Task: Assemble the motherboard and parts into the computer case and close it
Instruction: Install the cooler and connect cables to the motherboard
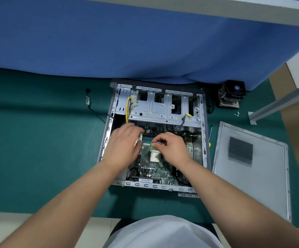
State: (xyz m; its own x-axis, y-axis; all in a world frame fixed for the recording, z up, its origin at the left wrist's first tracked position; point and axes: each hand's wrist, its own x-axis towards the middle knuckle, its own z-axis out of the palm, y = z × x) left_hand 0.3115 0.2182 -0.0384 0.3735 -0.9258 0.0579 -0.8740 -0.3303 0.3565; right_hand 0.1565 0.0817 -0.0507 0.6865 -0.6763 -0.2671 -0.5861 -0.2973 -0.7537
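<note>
Fingers (160,140) of the right hand (172,147) pinch a memory stick (152,144) above the motherboard (152,169); left hand (125,144) blurred, grip unclear.

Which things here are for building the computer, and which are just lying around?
For the job:
- open grey metal computer case
- green motherboard inside it
- small green-edged part pinched by the right hand
- left hand, over the board
- black cooler fan
- grey perforated side panel
- small screws

Just lying about:
- blue partition wall
- loose black cable
</note>
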